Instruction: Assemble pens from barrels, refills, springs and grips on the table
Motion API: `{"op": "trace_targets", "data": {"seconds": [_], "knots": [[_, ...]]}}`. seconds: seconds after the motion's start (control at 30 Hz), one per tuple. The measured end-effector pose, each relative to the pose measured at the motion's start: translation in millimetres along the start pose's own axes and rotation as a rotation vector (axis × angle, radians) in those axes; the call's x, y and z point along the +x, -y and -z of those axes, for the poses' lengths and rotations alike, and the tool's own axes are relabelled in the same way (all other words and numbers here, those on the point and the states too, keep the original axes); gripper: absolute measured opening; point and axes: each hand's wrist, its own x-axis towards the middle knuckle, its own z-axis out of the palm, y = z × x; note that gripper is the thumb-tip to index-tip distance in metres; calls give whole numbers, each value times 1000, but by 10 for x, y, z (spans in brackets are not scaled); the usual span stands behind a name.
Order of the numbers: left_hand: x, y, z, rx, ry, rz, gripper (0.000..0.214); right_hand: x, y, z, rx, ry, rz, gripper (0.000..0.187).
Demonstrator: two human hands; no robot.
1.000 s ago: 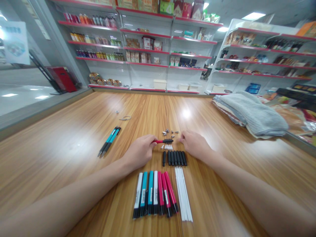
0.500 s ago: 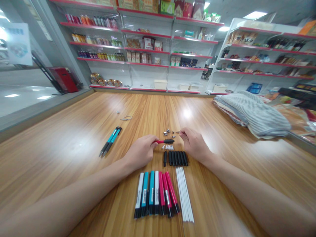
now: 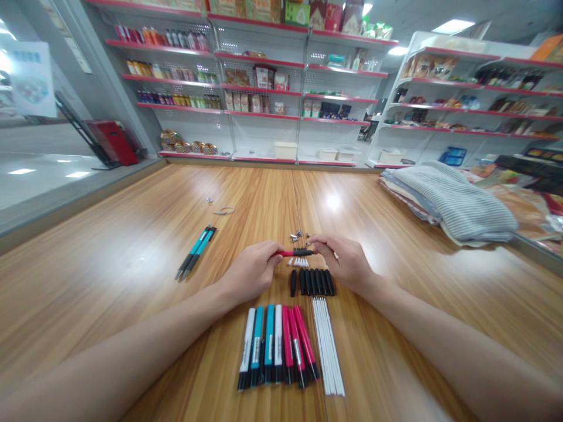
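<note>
Colored pen barrels (image 3: 270, 337) and white refills (image 3: 327, 346) lie nearest on the desk (image 3: 264, 196), before black grips (image 3: 314, 282). Beyond, the left hand (image 3: 251, 268) pinches a red pen (image 3: 289, 254) level in closed fingers; the right hand (image 3: 345, 258) curls its fingers at the black end, any hold unclear. Metal tips (image 3: 294, 238) lie just past.

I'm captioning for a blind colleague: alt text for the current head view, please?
A left hand holds a red pen with a black grip above a wooden table, the right hand at the pen's tip. Nearer the viewer lie black grips, white, blue, pink barrels and white refills.
</note>
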Motion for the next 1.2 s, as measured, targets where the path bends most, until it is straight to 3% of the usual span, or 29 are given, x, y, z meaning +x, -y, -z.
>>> {"op": "trace_targets", "data": {"seconds": [0.43, 0.63, 0.93, 1.2], "knots": [[-3, -16, 23, -27, -38, 14, 19, -6, 46, 30, 28, -26, -12, 14], [1, -28, 33, -28, -68, 6, 18, -24, 41, 21, 97, 8, -29, 21], [-4, -4, 22, -42, -56, 11, 17, -36, -10, 11, -53, -30, 14, 15], [-4, -14, 20, -25, -38, 1, 17, -26, -14, 45, -146, 115, 27, 20]]}}
